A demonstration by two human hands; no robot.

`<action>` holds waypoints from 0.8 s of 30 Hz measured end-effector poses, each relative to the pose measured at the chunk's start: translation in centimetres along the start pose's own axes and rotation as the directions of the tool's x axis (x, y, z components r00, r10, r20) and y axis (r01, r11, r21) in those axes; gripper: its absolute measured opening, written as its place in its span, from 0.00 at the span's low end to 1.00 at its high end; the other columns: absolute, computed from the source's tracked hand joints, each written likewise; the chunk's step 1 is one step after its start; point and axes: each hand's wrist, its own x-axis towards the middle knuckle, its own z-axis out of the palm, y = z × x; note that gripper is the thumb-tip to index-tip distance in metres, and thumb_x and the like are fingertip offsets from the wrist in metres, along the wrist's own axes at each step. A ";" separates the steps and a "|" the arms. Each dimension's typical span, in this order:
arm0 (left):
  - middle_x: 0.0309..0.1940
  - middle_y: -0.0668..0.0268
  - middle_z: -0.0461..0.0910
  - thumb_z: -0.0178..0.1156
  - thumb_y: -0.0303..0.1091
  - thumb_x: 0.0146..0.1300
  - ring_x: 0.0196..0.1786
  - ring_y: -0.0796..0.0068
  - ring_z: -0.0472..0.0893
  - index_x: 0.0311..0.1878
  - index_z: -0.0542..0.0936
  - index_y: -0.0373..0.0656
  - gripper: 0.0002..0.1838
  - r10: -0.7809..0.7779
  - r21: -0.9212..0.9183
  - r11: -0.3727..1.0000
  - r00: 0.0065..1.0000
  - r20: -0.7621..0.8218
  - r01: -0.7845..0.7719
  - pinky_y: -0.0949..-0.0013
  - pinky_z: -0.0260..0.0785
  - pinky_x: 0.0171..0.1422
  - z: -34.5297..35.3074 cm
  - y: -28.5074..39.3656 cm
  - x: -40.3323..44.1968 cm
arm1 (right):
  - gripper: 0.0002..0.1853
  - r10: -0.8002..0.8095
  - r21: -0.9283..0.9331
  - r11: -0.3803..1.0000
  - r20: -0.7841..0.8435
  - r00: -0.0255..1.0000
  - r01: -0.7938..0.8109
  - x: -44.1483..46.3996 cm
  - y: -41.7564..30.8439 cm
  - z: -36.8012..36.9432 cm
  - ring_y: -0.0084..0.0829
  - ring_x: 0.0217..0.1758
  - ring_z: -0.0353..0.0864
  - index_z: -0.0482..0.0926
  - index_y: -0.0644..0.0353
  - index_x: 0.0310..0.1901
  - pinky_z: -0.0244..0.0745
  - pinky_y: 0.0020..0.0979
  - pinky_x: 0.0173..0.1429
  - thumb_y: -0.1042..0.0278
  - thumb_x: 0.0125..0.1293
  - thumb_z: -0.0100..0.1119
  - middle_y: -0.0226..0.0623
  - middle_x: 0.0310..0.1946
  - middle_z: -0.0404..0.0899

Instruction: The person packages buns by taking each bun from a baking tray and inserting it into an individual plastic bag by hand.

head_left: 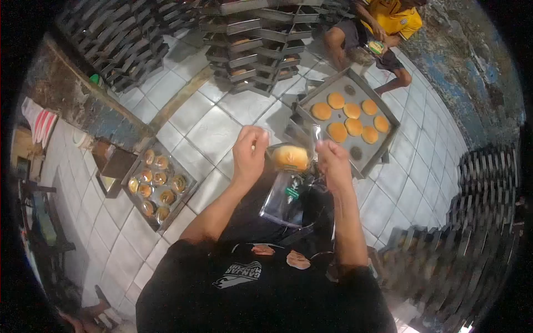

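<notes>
A golden bun [292, 158] is between my two hands, in what looks like a clear plastic bag [317, 133]. My left hand [250, 154] is closed at the bag's left side, its fingers curled in. On the other side, my right hand [334, 162] pinches the clear film, which sticks up above the fingers. Below the bun, over my lap, lies a stack of clear plastic bags [280, 201] with a green print. Just beyond my right hand is a metal tray [383, 102] holding several round buns [352, 111].
On the floor to the left, another tray [186, 194] holds several bagged buns [159, 177]. Tall stacks of metal trays [233, 53] stand ahead, with more trays [483, 194] at the right. A person in a yellow shirt [395, 19] sits at the upper right, holding a packet.
</notes>
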 end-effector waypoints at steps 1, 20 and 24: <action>0.38 0.63 0.84 0.58 0.36 0.77 0.39 0.79 0.80 0.38 0.82 0.36 0.14 0.208 0.177 0.963 0.978 -0.001 -0.204 0.70 0.72 0.43 -1.0 0.1 -0.8 | 0.15 0.049 0.017 0.999 0.031 0.998 -0.050 -1.0 0.9 -0.1 0.15 0.23 0.65 0.78 0.54 0.28 0.60 0.24 0.27 0.61 0.74 0.64 0.19 0.20 0.68; 0.61 0.59 0.80 0.59 0.45 0.76 0.63 0.63 0.80 0.67 0.74 0.44 0.23 -0.430 -0.799 0.192 0.780 0.454 0.570 0.55 0.73 0.71 -4.9 -5.3 -3.5 | 0.33 -0.403 -0.656 0.235 0.606 0.686 0.718 -5.1 2.0 7.2 0.56 0.71 0.72 0.75 0.63 0.64 0.68 0.47 0.74 0.72 0.56 0.76 0.53 0.69 0.73; 0.56 0.63 0.81 0.56 0.49 0.78 0.59 0.65 0.83 0.63 0.76 0.45 0.21 -0.613 -0.888 0.245 0.771 0.170 0.390 0.55 0.77 0.65 -11.0 -9.1 -5.2 | 0.32 -0.366 -0.532 0.425 0.640 0.676 0.733 -6.2 3.0 9.0 0.55 0.72 0.72 0.75 0.65 0.65 0.68 0.46 0.75 0.71 0.59 0.74 0.53 0.71 0.71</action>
